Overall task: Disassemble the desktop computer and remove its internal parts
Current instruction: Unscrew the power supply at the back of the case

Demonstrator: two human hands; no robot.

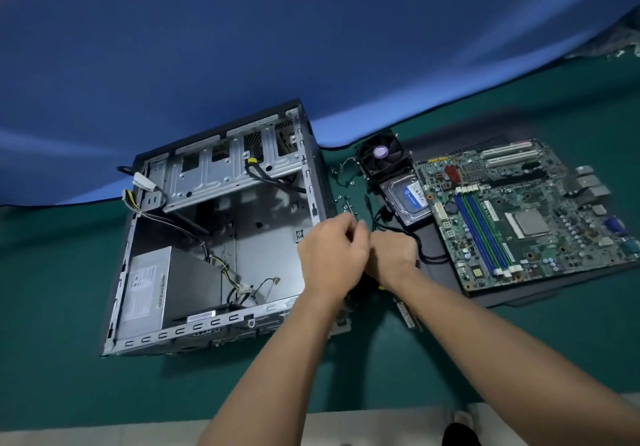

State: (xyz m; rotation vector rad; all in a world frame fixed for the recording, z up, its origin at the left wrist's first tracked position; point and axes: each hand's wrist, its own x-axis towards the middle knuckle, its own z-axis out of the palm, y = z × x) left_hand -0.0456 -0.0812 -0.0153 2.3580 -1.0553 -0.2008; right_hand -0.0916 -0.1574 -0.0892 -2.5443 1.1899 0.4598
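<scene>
While the gutted computer case (214, 237) lies open just left of the hands, left hand (332, 251) and right hand (393, 255) curl together over something small, unidentifiable; motherboard (519, 217), hard drive (408, 199) and fan (382, 153) sit parked beyond and right, apparently for clearance.

Nothing printed here can be read. The power supply (145, 291), at seven o'clock inside the computer case (214, 234), carries a grey label whose print is too blurred to make out. The hard drive (410, 199), at one o'clock from the hands, has a blue-and-white sticker, equally illegible. Markings on the motherboard (526, 217) at three o'clock are too small.
</scene>
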